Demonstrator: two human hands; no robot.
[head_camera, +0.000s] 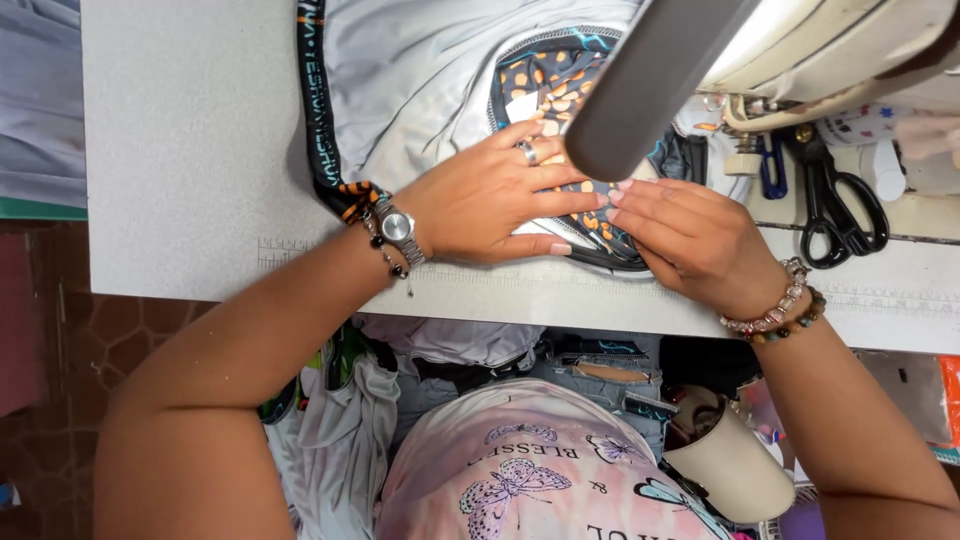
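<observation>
The grey garment (420, 90) lay spread on the white table (180, 150), its long axis running from the near edge toward the far side, with a patterned black-and-orange panel (560, 75) under the sewing machine (800, 50). The left hand (490, 195) lay flat with fingers spread on the panel, and the right hand (690, 240) pressed beside it, fingers together, gripping nothing. Black scissors (840, 205) lay to the right.

The needle area is hidden by a blurred grey bar (650, 85), and the grey garment (420, 80) is cut off at the top edge.
</observation>
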